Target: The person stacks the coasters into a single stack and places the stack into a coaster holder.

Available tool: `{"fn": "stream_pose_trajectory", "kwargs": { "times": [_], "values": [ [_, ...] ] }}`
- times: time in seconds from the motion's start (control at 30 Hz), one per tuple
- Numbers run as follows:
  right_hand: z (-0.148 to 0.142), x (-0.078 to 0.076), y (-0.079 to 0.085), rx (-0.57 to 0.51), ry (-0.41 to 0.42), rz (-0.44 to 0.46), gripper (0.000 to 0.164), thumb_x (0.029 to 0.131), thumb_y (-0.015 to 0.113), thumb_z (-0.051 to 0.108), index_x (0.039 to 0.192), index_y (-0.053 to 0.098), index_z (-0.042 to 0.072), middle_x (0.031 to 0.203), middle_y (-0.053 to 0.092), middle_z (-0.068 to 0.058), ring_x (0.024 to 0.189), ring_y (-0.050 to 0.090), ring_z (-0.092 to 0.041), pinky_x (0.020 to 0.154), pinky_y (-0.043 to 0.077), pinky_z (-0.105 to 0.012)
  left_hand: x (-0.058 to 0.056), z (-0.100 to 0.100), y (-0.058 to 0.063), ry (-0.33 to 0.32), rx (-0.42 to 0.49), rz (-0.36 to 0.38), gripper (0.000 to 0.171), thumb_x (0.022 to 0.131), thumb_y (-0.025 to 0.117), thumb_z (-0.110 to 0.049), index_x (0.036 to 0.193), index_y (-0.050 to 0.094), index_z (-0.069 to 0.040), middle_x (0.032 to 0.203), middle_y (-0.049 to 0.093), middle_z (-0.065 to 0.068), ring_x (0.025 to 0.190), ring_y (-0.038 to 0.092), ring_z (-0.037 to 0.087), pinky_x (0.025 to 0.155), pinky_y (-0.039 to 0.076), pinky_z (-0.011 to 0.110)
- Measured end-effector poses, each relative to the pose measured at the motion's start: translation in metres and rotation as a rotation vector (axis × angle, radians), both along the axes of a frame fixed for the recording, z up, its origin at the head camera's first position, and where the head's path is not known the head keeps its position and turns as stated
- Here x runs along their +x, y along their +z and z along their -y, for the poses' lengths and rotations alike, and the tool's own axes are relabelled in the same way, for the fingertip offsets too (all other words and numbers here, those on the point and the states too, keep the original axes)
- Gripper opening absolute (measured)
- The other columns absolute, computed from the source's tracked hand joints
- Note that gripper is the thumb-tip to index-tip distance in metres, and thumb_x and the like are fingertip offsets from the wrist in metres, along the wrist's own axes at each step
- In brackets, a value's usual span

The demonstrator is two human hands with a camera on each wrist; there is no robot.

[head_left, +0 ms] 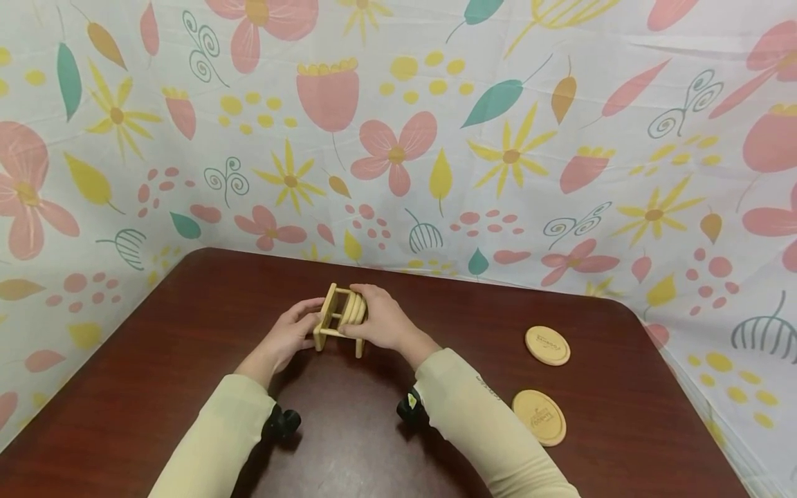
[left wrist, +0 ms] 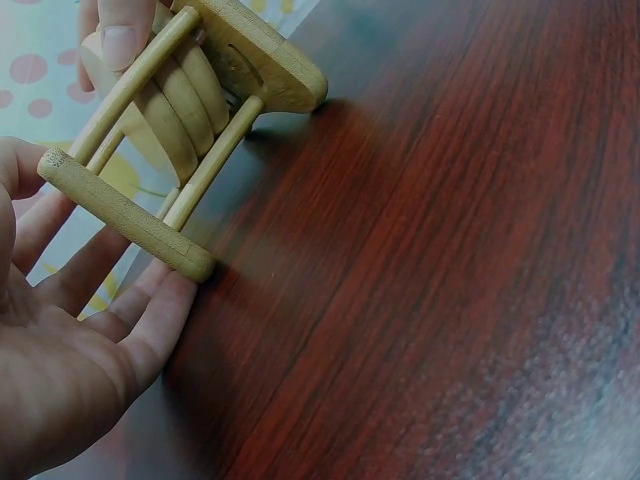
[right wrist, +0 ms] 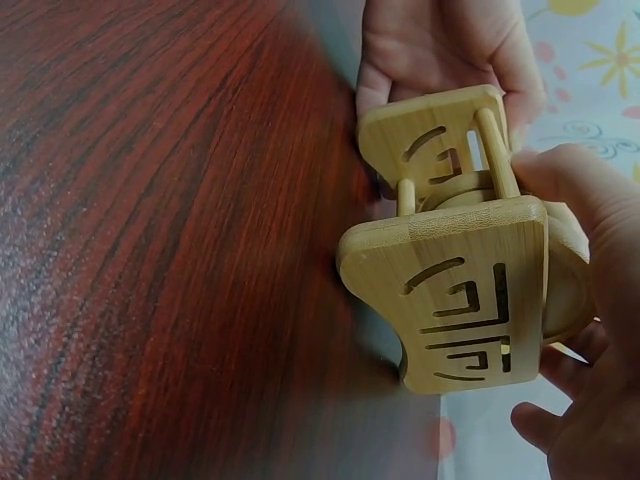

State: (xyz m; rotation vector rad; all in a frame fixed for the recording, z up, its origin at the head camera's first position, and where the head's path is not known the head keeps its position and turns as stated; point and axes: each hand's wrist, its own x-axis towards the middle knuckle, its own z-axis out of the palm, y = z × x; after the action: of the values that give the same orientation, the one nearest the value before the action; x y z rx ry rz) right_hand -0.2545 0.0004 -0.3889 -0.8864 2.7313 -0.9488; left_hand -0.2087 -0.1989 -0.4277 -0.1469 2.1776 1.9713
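A light wooden coaster holder (head_left: 320,335) with two slotted end panels (right wrist: 385,275) joined by round rods (left wrist: 215,165) stands on the table in front of me. My left hand (head_left: 288,340) grips its left end panel, fingers and thumb at the panel's edges. Several round wooden coasters (head_left: 356,309) sit side by side in the holder, tilted toward its right end. My right hand (head_left: 387,319) holds these coasters, thumb on the near side. In the left wrist view, a right-hand fingertip (left wrist: 119,45) lies against the coasters (left wrist: 185,100).
Two more round coasters with printed marks lie flat on the table at the right, one farther back (head_left: 548,345) and one nearer (head_left: 539,417), beside my right sleeve (head_left: 486,422). The dark red-brown table (head_left: 349,443) meets a flower-patterned cloth (head_left: 398,159) behind it.
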Motion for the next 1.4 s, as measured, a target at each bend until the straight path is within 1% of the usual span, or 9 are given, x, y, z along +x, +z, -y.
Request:
{"fn": "stream_pose_trajectory", "kwargs": {
  "times": [0.13, 0.33, 0.5, 0.67, 0.9, 1.1, 1.4],
  "values": [
    [-0.001, 0.000, -0.001, -0.016, 0.001, 0.001, 0.083, 0.076, 0.075, 0.037, 0.144, 0.037, 0.011, 0.144, 0.043, -0.008, 0.125, 0.046, -0.022, 0.103, 0.041, -0.039, 0.001, 0.000, 0.000, -0.004, -0.008, 0.005, 0.046, 0.099, 0.044, -0.029, 0.144, 0.037, -0.019, 0.142, 0.043, 0.013, 0.121, 0.052, 0.029, 0.095, 0.047, 0.042],
    [-0.004, 0.002, -0.002, -0.048, -0.002, 0.012, 0.085, 0.076, 0.075, 0.037, 0.146, 0.034, 0.012, 0.145, 0.041, -0.007, 0.127, 0.044, -0.022, 0.103, 0.040, -0.039, 0.000, 0.000, 0.001, -0.002, -0.011, 0.010, 0.046, 0.099, 0.045, -0.031, 0.144, 0.038, -0.019, 0.141, 0.043, 0.013, 0.117, 0.054, 0.026, 0.094, 0.047, 0.041],
    [-0.007, 0.004, -0.001, -0.063, -0.012, 0.033, 0.087, 0.077, 0.075, 0.041, 0.148, 0.030, 0.016, 0.147, 0.038, -0.005, 0.130, 0.041, -0.022, 0.104, 0.040, -0.041, 0.001, 0.000, 0.001, 0.002, -0.012, 0.009, 0.046, 0.099, 0.045, -0.030, 0.144, 0.037, -0.019, 0.141, 0.043, 0.013, 0.117, 0.054, 0.027, 0.095, 0.046, 0.043],
    [-0.012, 0.006, -0.001, -0.076, -0.020, 0.035, 0.088, 0.077, 0.075, 0.043, 0.148, 0.029, 0.018, 0.149, 0.036, -0.004, 0.134, 0.038, -0.023, 0.105, 0.039, -0.044, 0.001, 0.000, 0.000, 0.004, -0.010, 0.006, 0.046, 0.100, 0.043, -0.028, 0.144, 0.036, -0.019, 0.140, 0.044, 0.015, 0.119, 0.053, 0.028, 0.097, 0.045, 0.045],
    [-0.017, 0.008, -0.001, -0.096, -0.026, 0.036, 0.089, 0.077, 0.075, 0.042, 0.148, 0.028, 0.019, 0.145, 0.040, -0.007, 0.129, 0.042, -0.024, 0.102, 0.041, -0.044, 0.002, -0.002, 0.001, 0.007, 0.004, 0.006, 0.046, 0.100, 0.042, -0.025, 0.144, 0.036, -0.017, 0.140, 0.044, 0.015, 0.119, 0.052, 0.028, 0.096, 0.046, 0.043],
    [-0.021, 0.009, -0.002, -0.108, -0.026, 0.025, 0.090, 0.076, 0.076, 0.042, 0.148, 0.028, 0.017, 0.143, 0.042, -0.008, 0.130, 0.042, -0.025, 0.104, 0.039, -0.045, 0.003, -0.001, 0.001, 0.006, -0.001, 0.009, 0.046, 0.100, 0.042, -0.026, 0.145, 0.035, -0.018, 0.140, 0.043, 0.015, 0.120, 0.052, 0.029, 0.097, 0.045, 0.044],
    [-0.030, 0.012, -0.004, -0.123, -0.032, 0.034, 0.089, 0.076, 0.075, 0.042, 0.148, 0.028, 0.019, 0.150, 0.034, -0.005, 0.136, 0.035, -0.027, 0.106, 0.036, -0.047, 0.002, -0.002, 0.002, 0.002, -0.018, 0.004, 0.046, 0.100, 0.042, -0.027, 0.144, 0.036, -0.018, 0.139, 0.043, 0.015, 0.118, 0.053, 0.028, 0.097, 0.045, 0.045]
  ]
}}
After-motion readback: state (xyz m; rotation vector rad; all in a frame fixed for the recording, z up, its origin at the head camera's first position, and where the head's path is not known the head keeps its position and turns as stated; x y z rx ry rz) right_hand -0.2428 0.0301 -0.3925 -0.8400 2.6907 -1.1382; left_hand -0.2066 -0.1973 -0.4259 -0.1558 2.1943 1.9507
